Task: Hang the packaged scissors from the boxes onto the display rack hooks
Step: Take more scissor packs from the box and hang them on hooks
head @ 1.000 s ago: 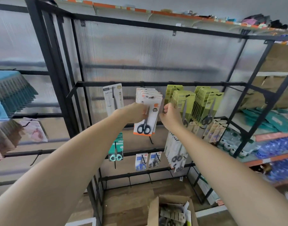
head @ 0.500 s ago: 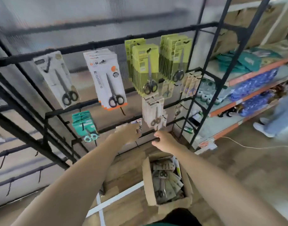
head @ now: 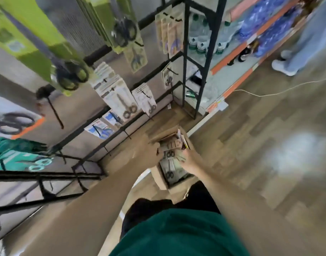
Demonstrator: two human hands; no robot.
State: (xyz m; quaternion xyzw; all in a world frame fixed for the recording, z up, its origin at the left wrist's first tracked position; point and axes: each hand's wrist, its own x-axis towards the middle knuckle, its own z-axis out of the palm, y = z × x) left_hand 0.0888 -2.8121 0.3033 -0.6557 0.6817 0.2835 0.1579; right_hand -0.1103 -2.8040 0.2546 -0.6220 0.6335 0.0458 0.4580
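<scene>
Green fabric of the person's shirt (head: 178, 235) filled the near edge, and past it both bare arms reached down into the cardboard box (head: 159, 179) on the wooden floor (head: 260, 145). The left hand (head: 148, 151) and right hand (head: 190, 159) sat among the packaged scissors (head: 170, 164), fingers touching the cards, but blur hid whether either gripped one. Beyond, more packs hung on the black display rack (head: 186, 58).

Matt black metal rack (head: 185, 58), brown cardboard box (head: 159, 179), glossy wood-look floor (head: 269, 145)
</scene>
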